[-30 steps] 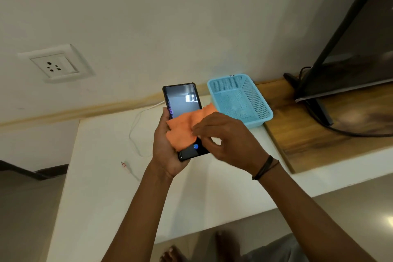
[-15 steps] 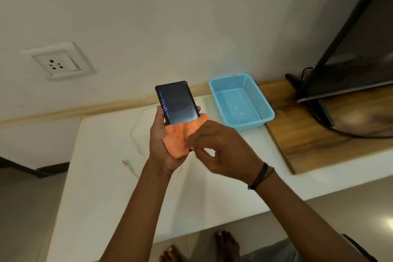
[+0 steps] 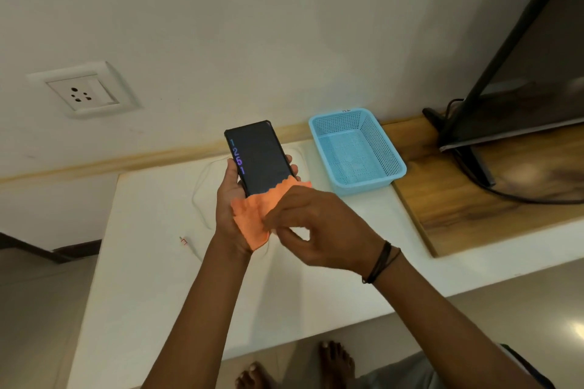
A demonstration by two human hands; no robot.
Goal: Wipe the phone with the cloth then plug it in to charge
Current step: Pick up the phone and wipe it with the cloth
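A black phone (image 3: 257,161) in a dark case is held screen up above the white counter, and my left hand (image 3: 228,199) grips it from below. Blue and purple digits glow along the screen's left edge. An orange cloth (image 3: 252,218) covers the phone's lower end and drapes over my left wrist. My right hand (image 3: 319,227) pinches the cloth at its right side. A thin white charging cable (image 3: 197,202) loops on the counter behind my left hand, its plug end (image 3: 184,241) lying free to the left.
A white wall socket (image 3: 82,94) sits on the wall at upper left. An empty light-blue mesh basket (image 3: 384,142) stands on the white counter (image 3: 151,278) at the back right. Beside it lie a wooden board (image 3: 474,196) and a black TV (image 3: 537,79) with dark cables.
The cloth and my right hand have slid down the phone from mid-screen to its lower end, uncovering most of the screen. The screen now shows glowing digits.
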